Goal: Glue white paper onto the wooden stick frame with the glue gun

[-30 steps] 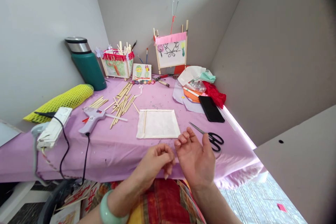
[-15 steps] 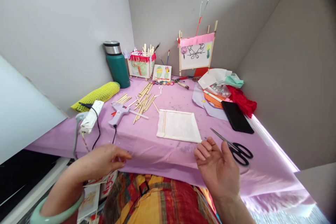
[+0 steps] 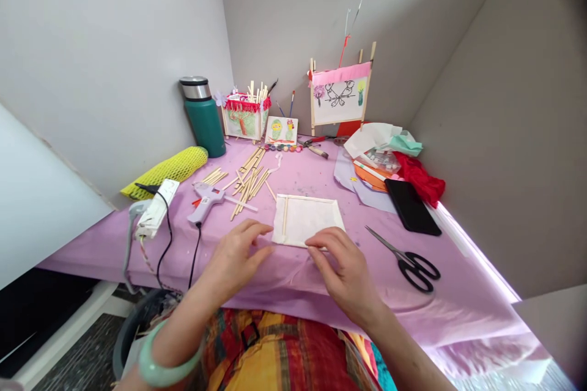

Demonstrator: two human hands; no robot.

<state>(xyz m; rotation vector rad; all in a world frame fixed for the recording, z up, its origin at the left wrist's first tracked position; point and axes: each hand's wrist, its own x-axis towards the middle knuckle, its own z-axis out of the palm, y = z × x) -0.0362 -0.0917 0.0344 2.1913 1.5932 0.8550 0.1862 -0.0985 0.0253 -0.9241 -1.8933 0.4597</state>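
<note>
A white paper or cloth panel (image 3: 312, 217) framed with thin wooden sticks lies flat near the table's front. My right hand (image 3: 346, 269) is at its front edge, thumb and fingertips closed together on the border; the fingers cover its front right corner. Beside the panel's left edge, my left hand (image 3: 238, 256) holds nothing, with thumb and fingers apart. It wears a pale green bangle (image 3: 167, 363) on the wrist. Black-handled scissors (image 3: 408, 259) rest to the right. Loose wooden sticks (image 3: 250, 180) and a glue gun (image 3: 206, 201) lie to the left.
A power strip (image 3: 158, 208) with cords sits at the left. Behind stand a green bottle (image 3: 206, 125), a decorated stick box (image 3: 245, 116) and a lantern-like frame (image 3: 340, 95). A phone (image 3: 413, 206) and red cloth (image 3: 419, 180) lie at the right on the purple tablecloth (image 3: 305, 165).
Both hands have moved in toward the panel. My right hand has turned from palm up to palm down and reached its front edge. My left hand has come up beside its left side.
</note>
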